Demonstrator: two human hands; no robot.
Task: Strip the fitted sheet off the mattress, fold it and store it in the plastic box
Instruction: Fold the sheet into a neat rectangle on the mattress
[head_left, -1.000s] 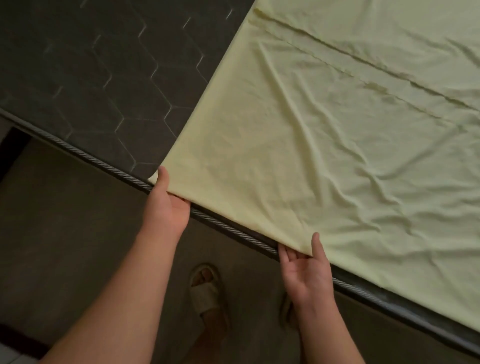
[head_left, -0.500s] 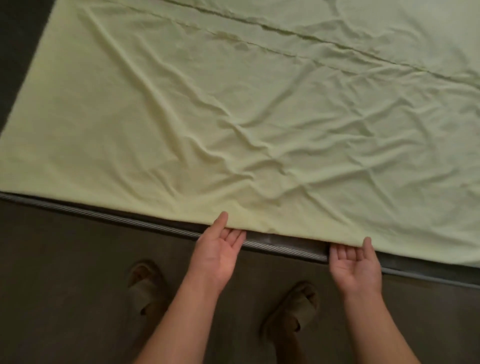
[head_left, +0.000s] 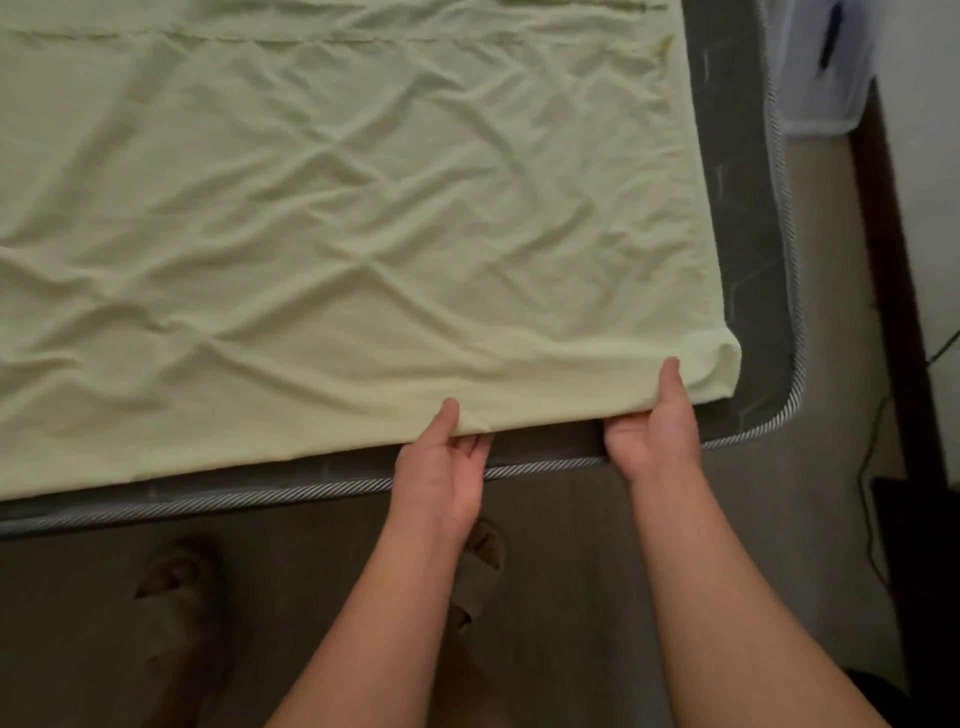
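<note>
The pale yellow-green cotton fitted sheet (head_left: 337, 234) lies spread and creased across the top of the dark grey quilted mattress (head_left: 753, 260), covering most of it; a strip of bare mattress shows along the near edge and the right side, bordered by striped grey-and-white piping; the sheet's near right corner is rounded and doubled over, lying just short of the mattress corner. The brown floor (head_left: 311, 597) runs along the near side; the translucent plastic storage box (head_left: 826, 93) stands beyond the mattress's right side, at the far right, well apart from the sheet. The right hand (head_left: 654, 415) grips the sheet's near edge just beside that rounded corner, thumb laid on top of the cloth, fingers tucked beneath and hidden; the left hand (head_left: 441, 467) pinches the same edge a little to the left, thumb on top, curled fingers under the hem; the two hands sit near each other. Two tan open-toed sandals (head_left: 176, 577) stand on the floor below the forearms, one partly hidden by the left arm; a thin dark cable (head_left: 872, 467) trails along the floor at the right.
</note>
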